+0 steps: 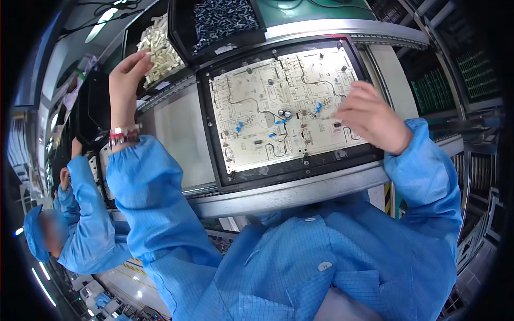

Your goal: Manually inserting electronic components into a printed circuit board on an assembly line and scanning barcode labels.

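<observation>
A pale circuit board [278, 107] with small blue and grey parts lies in a black carrier frame [211, 144] on the conveyor in front of me. My left hand [128, 72] reaches up into a black bin of white plastic parts [158, 45], its fingers pinched at them; whether it holds one I cannot tell. Over the board's right edge hovers my right hand [369, 117], fingers curled and touching the board. Whether anything is in it is hidden. Both arms wear blue smock sleeves; a bracelet sits on the left wrist.
A second black bin [222, 21] of small dark parts stands behind the board. The metal conveyor rail [278, 195] runs along the near edge. A co-worker in a blue smock and cap [80, 235] works at the left. Racks of green boards [455, 80] stand on the right.
</observation>
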`<action>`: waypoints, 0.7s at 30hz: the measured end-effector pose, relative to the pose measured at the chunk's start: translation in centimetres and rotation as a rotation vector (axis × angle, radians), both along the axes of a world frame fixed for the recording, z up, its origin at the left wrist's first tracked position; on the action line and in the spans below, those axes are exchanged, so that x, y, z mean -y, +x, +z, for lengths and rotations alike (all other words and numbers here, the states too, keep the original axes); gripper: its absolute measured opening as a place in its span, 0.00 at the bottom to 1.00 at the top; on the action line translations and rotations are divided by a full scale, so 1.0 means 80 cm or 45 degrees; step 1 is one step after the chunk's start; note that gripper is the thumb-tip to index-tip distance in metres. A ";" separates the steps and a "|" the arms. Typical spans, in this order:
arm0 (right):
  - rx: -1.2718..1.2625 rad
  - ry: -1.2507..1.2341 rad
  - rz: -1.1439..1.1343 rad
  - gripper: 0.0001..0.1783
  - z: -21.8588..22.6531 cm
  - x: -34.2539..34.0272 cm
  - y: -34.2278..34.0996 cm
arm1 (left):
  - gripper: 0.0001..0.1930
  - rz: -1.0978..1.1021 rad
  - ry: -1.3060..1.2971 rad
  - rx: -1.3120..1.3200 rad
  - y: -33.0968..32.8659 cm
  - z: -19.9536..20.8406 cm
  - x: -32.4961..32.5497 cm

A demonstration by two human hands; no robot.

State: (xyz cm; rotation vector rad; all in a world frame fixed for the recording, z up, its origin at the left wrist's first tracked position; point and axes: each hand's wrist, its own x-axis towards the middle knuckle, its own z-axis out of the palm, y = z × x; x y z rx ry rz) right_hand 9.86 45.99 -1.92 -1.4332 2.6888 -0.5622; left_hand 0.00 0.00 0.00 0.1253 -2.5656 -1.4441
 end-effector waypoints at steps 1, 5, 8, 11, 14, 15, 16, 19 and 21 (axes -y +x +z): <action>-0.037 -0.066 -0.053 0.12 0.003 -0.007 -0.006 | 0.14 -0.055 0.303 0.023 0.014 0.008 -0.015; -0.146 -0.277 -0.214 0.12 0.006 -0.009 -0.043 | 0.12 -0.240 0.605 0.052 0.046 0.057 -0.054; -0.256 -0.326 -0.259 0.12 -0.003 -0.034 -0.079 | 0.11 -0.394 0.612 0.168 0.062 0.067 -0.123; -0.207 -0.412 -0.353 0.11 -0.015 -0.054 -0.096 | 0.12 -0.653 0.473 0.324 0.073 0.058 -0.214; -0.254 -0.472 -0.419 0.10 -0.031 -0.067 -0.099 | 0.15 -0.844 0.336 0.610 0.067 0.045 -0.285; -0.290 -0.437 -0.386 0.10 -0.027 -0.069 -0.099 | 0.15 -0.854 0.323 0.619 0.062 0.031 -0.304; -0.323 -0.401 -0.361 0.10 -0.025 -0.072 -0.098 | 0.16 -0.881 0.267 0.498 0.056 0.013 -0.323; -0.209 -0.487 -0.469 0.09 -0.026 -0.081 -0.092 | 0.20 -0.938 0.016 0.174 0.051 -0.024 -0.363; -0.277 -0.528 -0.446 0.09 -0.024 -0.084 -0.094 | 0.23 -0.949 -0.171 -0.033 0.050 -0.044 -0.376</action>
